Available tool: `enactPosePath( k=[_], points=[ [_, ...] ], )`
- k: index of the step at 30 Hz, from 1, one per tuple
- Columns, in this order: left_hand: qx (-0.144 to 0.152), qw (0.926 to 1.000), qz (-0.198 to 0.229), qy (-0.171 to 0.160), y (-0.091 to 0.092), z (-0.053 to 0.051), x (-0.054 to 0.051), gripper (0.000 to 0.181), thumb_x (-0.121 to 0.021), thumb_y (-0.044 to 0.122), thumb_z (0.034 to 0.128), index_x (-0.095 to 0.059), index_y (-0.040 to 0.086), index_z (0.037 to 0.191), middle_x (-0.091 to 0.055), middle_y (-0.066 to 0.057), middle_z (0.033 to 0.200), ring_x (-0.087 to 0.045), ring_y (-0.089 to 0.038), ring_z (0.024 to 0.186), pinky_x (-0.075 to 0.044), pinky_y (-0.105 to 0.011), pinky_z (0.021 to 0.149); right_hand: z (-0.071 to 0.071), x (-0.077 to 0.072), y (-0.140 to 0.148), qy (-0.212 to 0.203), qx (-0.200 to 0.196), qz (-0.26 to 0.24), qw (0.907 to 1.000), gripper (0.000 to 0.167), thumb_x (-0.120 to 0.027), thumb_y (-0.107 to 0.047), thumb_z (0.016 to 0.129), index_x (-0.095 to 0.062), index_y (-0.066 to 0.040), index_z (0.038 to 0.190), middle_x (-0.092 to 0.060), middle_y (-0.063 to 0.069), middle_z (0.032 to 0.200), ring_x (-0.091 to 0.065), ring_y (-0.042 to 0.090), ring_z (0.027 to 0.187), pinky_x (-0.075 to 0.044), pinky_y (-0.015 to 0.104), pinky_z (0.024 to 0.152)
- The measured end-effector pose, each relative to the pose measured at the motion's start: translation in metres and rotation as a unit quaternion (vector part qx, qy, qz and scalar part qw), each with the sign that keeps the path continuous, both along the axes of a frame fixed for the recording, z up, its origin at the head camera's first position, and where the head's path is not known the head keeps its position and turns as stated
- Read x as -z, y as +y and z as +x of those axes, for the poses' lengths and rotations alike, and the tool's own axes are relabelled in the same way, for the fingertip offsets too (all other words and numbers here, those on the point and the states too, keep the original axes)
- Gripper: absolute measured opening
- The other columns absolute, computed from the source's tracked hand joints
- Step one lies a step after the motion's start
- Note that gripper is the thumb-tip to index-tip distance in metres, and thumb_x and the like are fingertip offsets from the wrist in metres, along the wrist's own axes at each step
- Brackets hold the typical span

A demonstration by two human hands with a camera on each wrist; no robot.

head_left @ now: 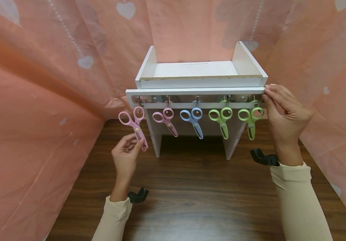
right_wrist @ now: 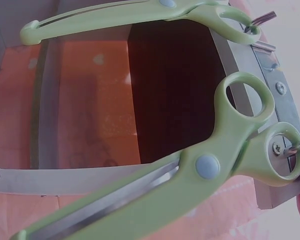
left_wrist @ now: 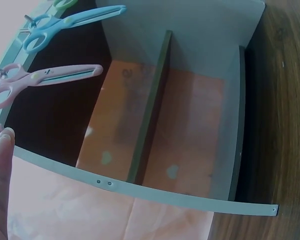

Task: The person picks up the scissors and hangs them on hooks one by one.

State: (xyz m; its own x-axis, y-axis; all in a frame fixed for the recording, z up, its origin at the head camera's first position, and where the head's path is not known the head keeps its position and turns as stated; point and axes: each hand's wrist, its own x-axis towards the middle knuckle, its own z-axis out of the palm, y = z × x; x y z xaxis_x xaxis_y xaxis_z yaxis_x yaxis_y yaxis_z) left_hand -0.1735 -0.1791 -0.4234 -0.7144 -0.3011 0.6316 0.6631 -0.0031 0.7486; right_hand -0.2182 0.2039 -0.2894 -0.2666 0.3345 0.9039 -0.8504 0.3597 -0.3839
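Note:
In the head view my left hand (head_left: pixel 126 154) pinches the blade end of the leftmost pink scissors (head_left: pixel 137 129). Its right finger loop is at the leftmost hook (head_left: pixel 139 99); whether the hook passes through it I cannot tell. My right hand (head_left: pixel 290 112) holds the right end of the white hook rail (head_left: pixel 191 91) between thumb and fingers. Along the rail hang a second pair of pink scissors (head_left: pixel 168 124), blue scissors (head_left: pixel 194 121), green scissors (head_left: pixel 222 120) and, nearest my right hand, another green pair (head_left: pixel 251 122).
Behind the rail stands a white shelf unit (head_left: pixel 201 82) with raised sides and an upper tray. Its legs rest on a dark wooden surface (head_left: pixel 191 187). Pink curtain (head_left: pixel 40 140) with hearts surrounds it. Each wrist wears a black strap mount (head_left: pixel 138 195).

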Motion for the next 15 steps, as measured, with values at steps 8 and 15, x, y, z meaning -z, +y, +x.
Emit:
enactPosePath(
  k=[8,15],
  points=[
    [0.006,1.0000,0.005,-0.005,0.0008,-0.0035,0.0021,0.019,-0.074,-0.005,0.0890,-0.068,-0.013,0.105,-0.072,-0.013,0.079,-0.069,-0.017,0.064,-0.062,-0.027,0.059,0.0000,0.0001,0.0003,0.001,0.001,0.002,1.0000,0.013,-0.079,0.016,0.077,-0.078,0.009,0.087,-0.073,0.029,0.092,-0.072,0.033,0.096,-0.058,0.039,0.095],
    [0.007,0.9999,0.006,-0.013,0.0015,-0.0060,0.0063,0.020,-0.075,-0.004,0.0888,-0.068,-0.013,0.105,-0.073,-0.009,0.080,-0.070,-0.016,0.065,-0.062,-0.027,0.060,0.0001,0.0003,0.0001,0.002,0.002,0.002,1.0000,0.014,-0.079,0.017,0.077,-0.078,0.008,0.087,-0.073,0.029,0.091,-0.072,0.032,0.096,-0.058,0.040,0.096]
  ],
)
